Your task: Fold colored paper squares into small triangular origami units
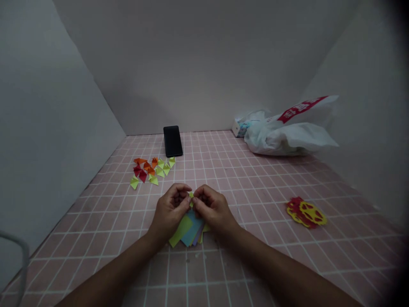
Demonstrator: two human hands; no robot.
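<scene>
Fingers of the left hand and of the right hand meet tip to tip, pinched on a small yellow paper piece that shows in the narrow gap between them. Its exact folds are too small to tell. Just below, partly covered by the hands, a fan of paper strips in yellow-green, blue and purple lies on the table, whose surface is pink with a white grid. Beyond the left hand sits a loose group of pointed folded papers: yellow ones, orange ones and red ones, several touching. A black phone is just behind them, near the back wall. Well apart to the right lie red and yellow cutouts, overlapping. Farther back, a white plastic bag with red print rests beside a small box.
</scene>
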